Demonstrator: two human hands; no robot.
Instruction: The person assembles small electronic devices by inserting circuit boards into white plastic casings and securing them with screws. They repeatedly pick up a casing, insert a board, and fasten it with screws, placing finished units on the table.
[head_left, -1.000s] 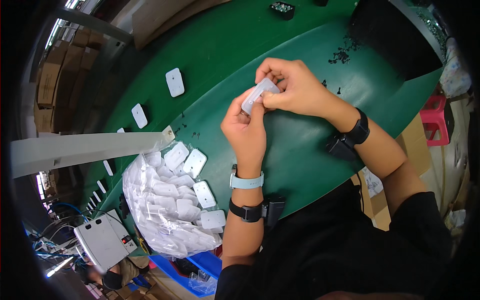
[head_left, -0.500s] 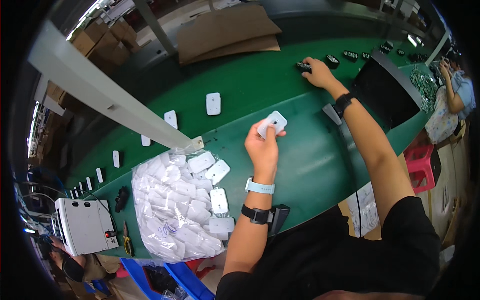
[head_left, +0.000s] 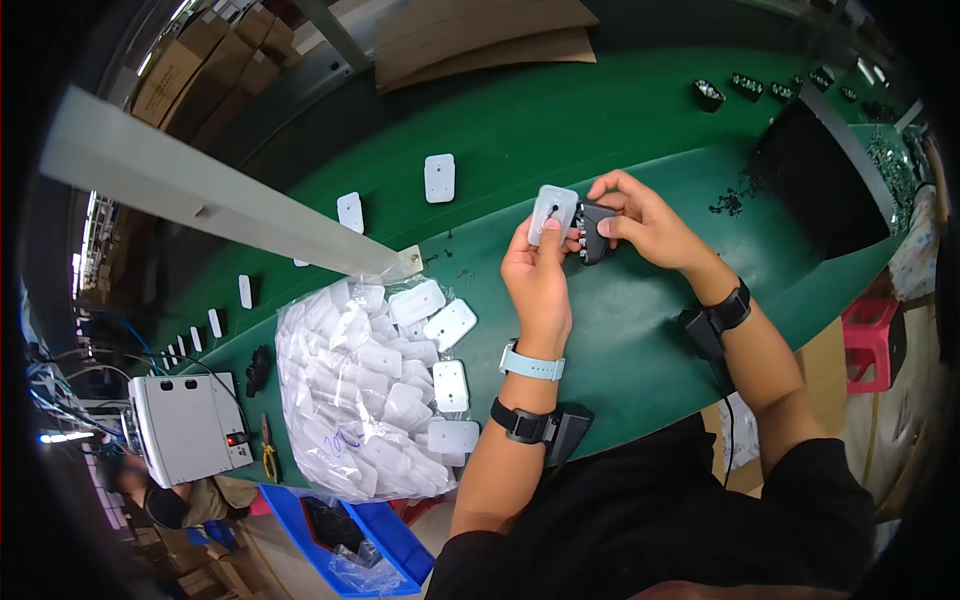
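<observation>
White plate (head_left: pixel 553 212) sits pinched in the left hand (head_left: pixel 537 275) above the green bench (head_left: pixel 640 330); the right hand (head_left: pixel 645 222) presses a black part (head_left: pixel 594 230) against it. Not yet joined, I'd say, and the bag of plates (head_left: pixel 355 400) remains full.

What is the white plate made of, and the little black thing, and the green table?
White plate in the left hand: probably moulded plastic, smooth and matte. Small black part in the right hand: likely dark plastic, too small to be sure. Green surface: looks like a rubbery belt, dull sheen.
</observation>
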